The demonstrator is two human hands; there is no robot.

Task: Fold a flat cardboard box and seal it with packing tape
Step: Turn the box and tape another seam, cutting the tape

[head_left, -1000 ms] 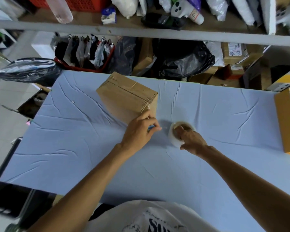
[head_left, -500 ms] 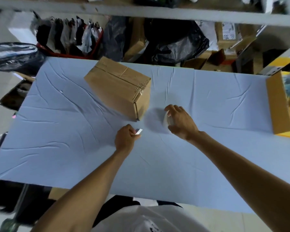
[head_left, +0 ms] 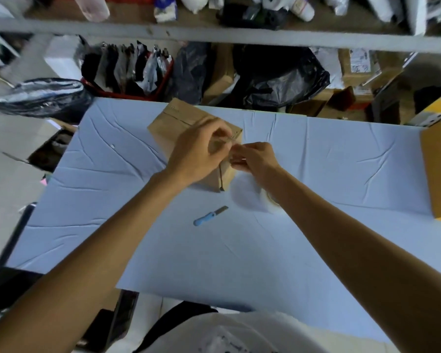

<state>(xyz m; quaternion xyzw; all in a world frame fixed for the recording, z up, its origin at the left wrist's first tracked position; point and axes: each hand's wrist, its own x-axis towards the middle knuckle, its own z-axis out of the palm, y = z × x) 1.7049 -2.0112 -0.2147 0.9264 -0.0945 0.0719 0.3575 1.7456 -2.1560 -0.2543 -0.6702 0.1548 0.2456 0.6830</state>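
From the head camera, a brown cardboard box (head_left: 175, 122) stands folded up on the blue-covered table (head_left: 316, 225), toward 12 o'clock and close to the far edge. One corner points back at the person. Both hands meet over the corner of its top at about 4 o'clock. The left hand (head_left: 197, 152) hangs above the lid with its fingers curled, thumb and forefinger pinching what looks like a thin clear strip of tape (head_left: 227, 140). The right hand (head_left: 256, 163), touching the left, has its fingers curled in too and nips the same strip at the box's edge, though blur hides the exact grip. A whitish tape roll (head_left: 246, 197) lies on the cloth at 5 o'clock from the box, partly under the right wrist. A blue-handled knife (head_left: 209, 216) lies at 6 o'clock, apart from both. At 3 o'clock another box (head_left: 437, 171) sits on the table's edge. Black bags (head_left: 278, 77) are heaped beyond at 12 o'clock.
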